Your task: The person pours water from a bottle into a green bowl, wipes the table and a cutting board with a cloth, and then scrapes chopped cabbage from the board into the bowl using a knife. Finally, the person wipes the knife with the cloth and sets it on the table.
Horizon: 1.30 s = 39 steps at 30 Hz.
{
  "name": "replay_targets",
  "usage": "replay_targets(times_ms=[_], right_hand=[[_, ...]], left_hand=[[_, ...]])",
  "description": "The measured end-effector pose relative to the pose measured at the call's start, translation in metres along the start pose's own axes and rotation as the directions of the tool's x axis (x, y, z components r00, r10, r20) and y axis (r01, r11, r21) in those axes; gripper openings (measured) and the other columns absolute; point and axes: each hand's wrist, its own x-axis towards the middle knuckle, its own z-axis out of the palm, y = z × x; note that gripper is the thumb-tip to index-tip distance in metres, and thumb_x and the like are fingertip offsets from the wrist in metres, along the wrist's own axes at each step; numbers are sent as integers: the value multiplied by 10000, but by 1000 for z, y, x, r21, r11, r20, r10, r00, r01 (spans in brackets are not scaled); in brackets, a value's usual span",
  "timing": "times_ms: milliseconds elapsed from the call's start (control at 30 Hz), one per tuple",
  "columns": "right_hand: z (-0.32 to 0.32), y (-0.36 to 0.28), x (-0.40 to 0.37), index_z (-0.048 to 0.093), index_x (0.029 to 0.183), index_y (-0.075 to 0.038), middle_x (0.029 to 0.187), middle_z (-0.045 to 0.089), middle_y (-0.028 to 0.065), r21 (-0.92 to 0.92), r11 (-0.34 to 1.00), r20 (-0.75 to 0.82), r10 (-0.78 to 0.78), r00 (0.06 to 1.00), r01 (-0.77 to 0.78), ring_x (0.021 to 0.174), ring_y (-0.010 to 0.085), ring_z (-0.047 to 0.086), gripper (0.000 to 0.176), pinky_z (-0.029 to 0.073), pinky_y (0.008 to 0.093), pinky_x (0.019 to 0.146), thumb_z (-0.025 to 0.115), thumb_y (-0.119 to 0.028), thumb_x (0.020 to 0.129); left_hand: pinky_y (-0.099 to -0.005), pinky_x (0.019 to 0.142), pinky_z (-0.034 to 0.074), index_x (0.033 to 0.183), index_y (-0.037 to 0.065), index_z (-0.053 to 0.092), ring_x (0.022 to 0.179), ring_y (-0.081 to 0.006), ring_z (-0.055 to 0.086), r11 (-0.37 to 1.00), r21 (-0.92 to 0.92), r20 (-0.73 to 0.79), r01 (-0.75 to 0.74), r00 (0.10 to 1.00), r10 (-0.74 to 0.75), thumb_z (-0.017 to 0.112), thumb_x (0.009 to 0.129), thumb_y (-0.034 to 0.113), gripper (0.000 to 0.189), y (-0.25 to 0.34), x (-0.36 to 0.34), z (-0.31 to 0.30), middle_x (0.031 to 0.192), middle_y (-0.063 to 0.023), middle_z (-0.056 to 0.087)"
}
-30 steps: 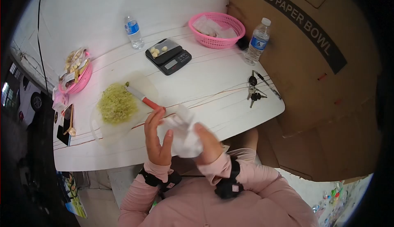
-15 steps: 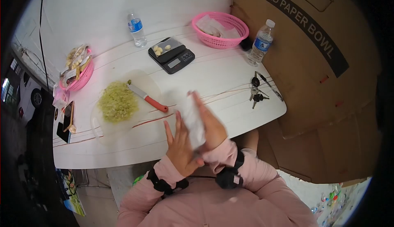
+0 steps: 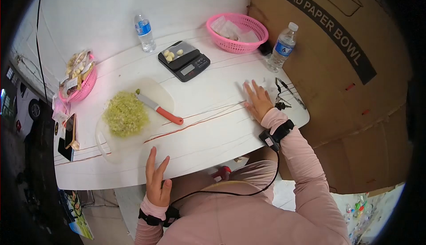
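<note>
My left hand [image 3: 157,180] is off the front edge of the table, fingers stretched and apart, holding nothing. Toward the table's right side, my right hand [image 3: 258,102] is spread palm down, beside a bunch of keys [image 3: 280,105]. Something pale and blurred shows around its fingertips, mostly hidden by the hand. Left of centre is a translucent cutting board [image 3: 160,95] bearing a pile of chopped light-green vegetable [image 3: 125,114]. On the same board lies a knife [image 3: 159,109] with a red handle, its blade pointing toward the far left.
Peeled garlic cloves [image 3: 169,55] sit on a black digital scale [image 3: 188,69]. Two water bottles [image 3: 145,33] [image 3: 282,47] stand toward the back and right. Pink baskets [image 3: 237,46] [image 3: 84,87] and phones [image 3: 66,147] are on the table. A large cardboard box [image 3: 337,81] borders the right.
My hands, earlier together around a white, paper-like sheet, have parted. The right moved right and forward to the keys; the left drew back toward the left. The sheet no longer shows between them.
</note>
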Motion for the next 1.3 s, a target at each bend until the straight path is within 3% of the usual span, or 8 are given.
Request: replay_targets(times_ms=[100,233,467,600,700,867,1100,1300], right_hand=[[26,21,5,183,1403,-144,1435,173,168,207,978,-161,36,986,-2,1269,415,237,615,235,499,1038,457,-326,883],[11,10,0,164,1411,-165,1463,127,138,-280,955,121,133,984,-94,1309,396,179,579,84,520,1071,362,-386,915],[28,-32,16,201,1409,-225,1471,141,119,-286,936,70,232,970,-203,1330,367,160,619,83,592,1034,357,-508,881],[26,-120,-6,201,1410,-236,1477,121,104,-138,971,245,-159,956,196,1345,363,110,645,78,581,1043,373,-535,866],[42,-118,-30,188,1413,-212,1468,125,129,105,940,106,-335,936,325,1331,418,81,627,125,578,1045,394,-479,884],[17,-63,-23,142,1417,-105,1450,91,221,-222,971,154,121,981,-85,1311,460,83,656,88,536,1068,349,-453,902],[29,18,75,183,1388,-23,1442,135,228,-83,821,22,567,823,-564,1331,389,115,711,73,497,1071,401,-458,869],[37,22,141,237,1386,-128,1457,193,101,-115,893,-2,437,899,-435,1327,355,159,664,102,486,1071,347,-526,866]], left_hand=[[-438,1022,257,1216,-1,489,1257,-391,313,1000,-27,-52,6,999,-7,361,934,340,461,1,-3,-2,1376,-246,292],[-438,1010,287,1141,4,548,1215,-375,374,1000,2,-65,6,998,-6,416,914,240,353,-9,-4,-4,1321,-219,380],[-493,1010,288,1044,19,595,1148,-351,452,989,143,-113,26,994,-9,508,795,27,263,-34,-21,-9,1205,-172,492],[-495,1006,291,1010,19,607,1123,-340,476,985,173,-104,20,995,-2,511,792,18,238,-33,-20,-8,1156,-165,524],[-499,997,302,982,6,614,1094,-333,500,976,216,-96,-32,994,54,509,780,3,227,-24,-17,-13,1108,-159,553],[-498,981,320,942,-10,618,1039,-335,534,972,234,-170,-15,984,56,506,750,-17,222,-33,-32,-19,1039,-152,582],[-491,972,332,940,-9,621,1020,-331,540,963,264,-117,-47,990,80,515,747,-7,221,-35,-30,-20,1019,-146,585],[-492,968,334,941,-2,624,1022,-332,538,954,289,-95,-78,990,109,518,752,-7,217,-28,-26,-21,1005,-144,590]])
